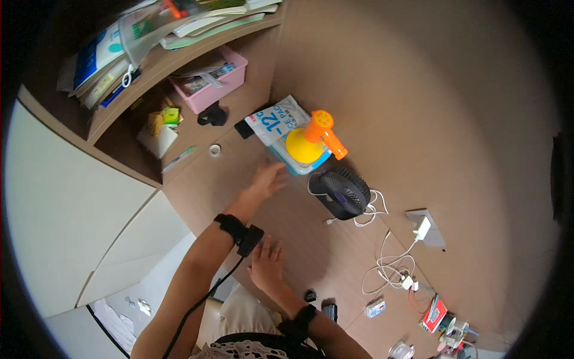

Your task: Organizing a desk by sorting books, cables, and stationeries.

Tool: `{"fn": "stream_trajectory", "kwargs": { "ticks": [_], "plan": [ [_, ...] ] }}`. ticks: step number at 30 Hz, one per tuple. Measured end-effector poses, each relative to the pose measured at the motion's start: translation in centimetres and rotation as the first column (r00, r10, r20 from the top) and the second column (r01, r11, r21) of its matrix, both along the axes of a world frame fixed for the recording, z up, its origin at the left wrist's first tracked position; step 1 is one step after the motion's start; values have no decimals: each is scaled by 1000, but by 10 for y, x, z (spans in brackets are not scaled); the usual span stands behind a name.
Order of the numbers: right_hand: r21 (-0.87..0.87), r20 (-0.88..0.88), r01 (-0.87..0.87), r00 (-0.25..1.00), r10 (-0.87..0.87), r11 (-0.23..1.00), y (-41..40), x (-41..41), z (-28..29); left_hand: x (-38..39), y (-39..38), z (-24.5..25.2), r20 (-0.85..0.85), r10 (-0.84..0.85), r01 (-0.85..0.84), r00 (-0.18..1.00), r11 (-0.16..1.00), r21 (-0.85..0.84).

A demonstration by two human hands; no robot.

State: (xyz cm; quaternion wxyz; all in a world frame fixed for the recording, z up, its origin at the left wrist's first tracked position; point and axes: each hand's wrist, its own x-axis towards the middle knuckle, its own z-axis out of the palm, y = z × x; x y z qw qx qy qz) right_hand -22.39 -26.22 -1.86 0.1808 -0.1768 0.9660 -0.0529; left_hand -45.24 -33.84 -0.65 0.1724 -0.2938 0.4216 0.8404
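My left hand, slightly blurred, reaches over the wooden desk with its fingers apart and nothing in it. Just beyond its fingertips is a clear plastic box with a blue rim. On that box lie a yellow domed thing, an orange toy shaped like a hair dryer and a grey-white ice pack bag. Near the desk's front edge my right hand rests palm down, holding nothing. A black fan stands right of the box. Both forearms wear black straps.
A pink basket, a tape roll and a black strap sit at the left. Shelves above hold papers. White cables run from a wall socket. Small boxes and a jar are at lower right.
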Motion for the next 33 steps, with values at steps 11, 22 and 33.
{"fn": "stream_trajectory", "kwargs": {
  "ticks": [11, 22, 33],
  "plan": [
    [-40, 80, -25, 996, 28, 999, -10, 4, -5, -15, 22, -6, -48, -53, 58, 997, 993, 104],
    [20, 91, -105, 990, 103, 994, 1, 0, -8, -7, 6, 6, -114, -230, 205, 966, 959, -198],
    [41, 37, -119, 992, 118, 992, -3, -5, 8, -68, -133, -29, -588, -26, -582, 808, 119, -805]
  ]
}}
